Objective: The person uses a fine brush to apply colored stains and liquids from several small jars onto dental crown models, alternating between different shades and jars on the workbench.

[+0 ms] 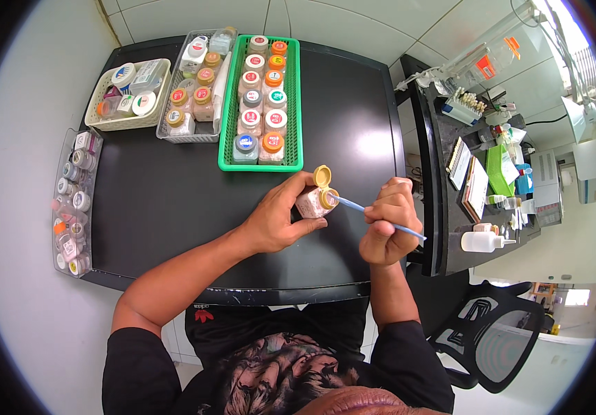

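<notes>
Now I have the left hand [274, 220] clamped on the open jar [311, 205] and, right of it, the right hand [391, 223] gripping the blue stick [350, 203]. I'd brace firmly, guide lightly.

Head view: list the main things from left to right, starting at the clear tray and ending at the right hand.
Clear tray → cream basket → grey basket → green basket → small open bottle → right hand.
</notes>
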`<action>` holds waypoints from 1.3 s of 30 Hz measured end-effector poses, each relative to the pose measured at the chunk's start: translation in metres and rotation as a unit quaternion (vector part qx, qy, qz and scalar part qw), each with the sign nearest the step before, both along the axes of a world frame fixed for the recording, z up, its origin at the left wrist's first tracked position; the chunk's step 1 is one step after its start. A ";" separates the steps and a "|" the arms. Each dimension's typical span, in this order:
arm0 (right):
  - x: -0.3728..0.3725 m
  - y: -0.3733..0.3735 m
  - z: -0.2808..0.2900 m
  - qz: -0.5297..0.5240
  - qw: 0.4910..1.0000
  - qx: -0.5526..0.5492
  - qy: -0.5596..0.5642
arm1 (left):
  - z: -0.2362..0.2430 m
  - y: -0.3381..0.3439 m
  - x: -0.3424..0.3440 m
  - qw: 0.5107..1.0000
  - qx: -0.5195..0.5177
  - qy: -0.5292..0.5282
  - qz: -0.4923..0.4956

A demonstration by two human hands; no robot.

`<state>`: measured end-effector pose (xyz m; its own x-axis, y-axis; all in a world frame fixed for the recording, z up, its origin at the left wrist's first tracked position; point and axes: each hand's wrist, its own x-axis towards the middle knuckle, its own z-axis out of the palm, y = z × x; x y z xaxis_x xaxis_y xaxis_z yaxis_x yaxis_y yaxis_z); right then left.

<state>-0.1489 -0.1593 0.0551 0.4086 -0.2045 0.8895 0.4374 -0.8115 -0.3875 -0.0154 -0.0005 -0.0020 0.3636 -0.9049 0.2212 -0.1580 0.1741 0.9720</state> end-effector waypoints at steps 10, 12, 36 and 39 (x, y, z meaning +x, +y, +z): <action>0.003 0.001 0.000 0.021 0.992 0.045 0.114 | -0.001 0.001 -0.001 1.000 -0.015 0.006 0.007; 0.002 0.002 0.001 0.014 0.986 0.021 0.162 | -0.001 0.002 0.001 1.000 0.004 -0.008 -0.005; 0.005 -0.004 -0.012 0.101 0.974 0.159 0.122 | 0.006 0.003 0.002 0.999 -0.022 -0.012 -0.025; -0.001 -0.005 -0.010 0.108 0.959 0.227 0.134 | -0.001 -0.002 -0.002 0.998 -0.044 0.026 -0.035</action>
